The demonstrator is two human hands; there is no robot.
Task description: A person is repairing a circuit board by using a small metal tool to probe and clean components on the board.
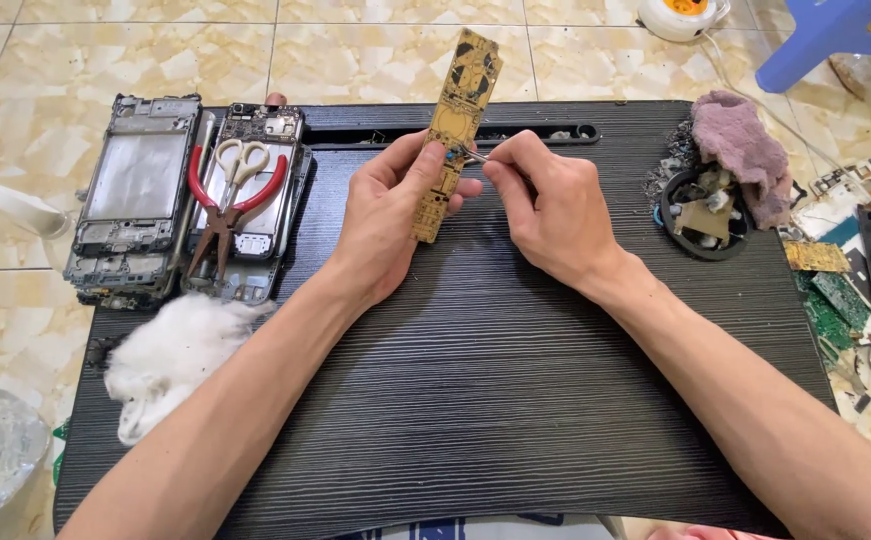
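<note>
My left hand (388,215) holds a long narrow yellow circuit board (463,105) upright over the black ribbed tabletop (496,380); its lower half lies against my fingers. My right hand (548,205) pinches a thin metal tool (472,153), probably tweezers, whose tip touches the board near its middle, just beside my left thumb.
Stacked phone frames (136,200) lie at the table's far left, with red-handled pliers and white scissors (231,195) on them. A white tuft (171,355) rests at the left edge. A purple cloth (741,145) and a round dish of parts (704,215) sit far right; circuit scraps (836,290) lie on the floor.
</note>
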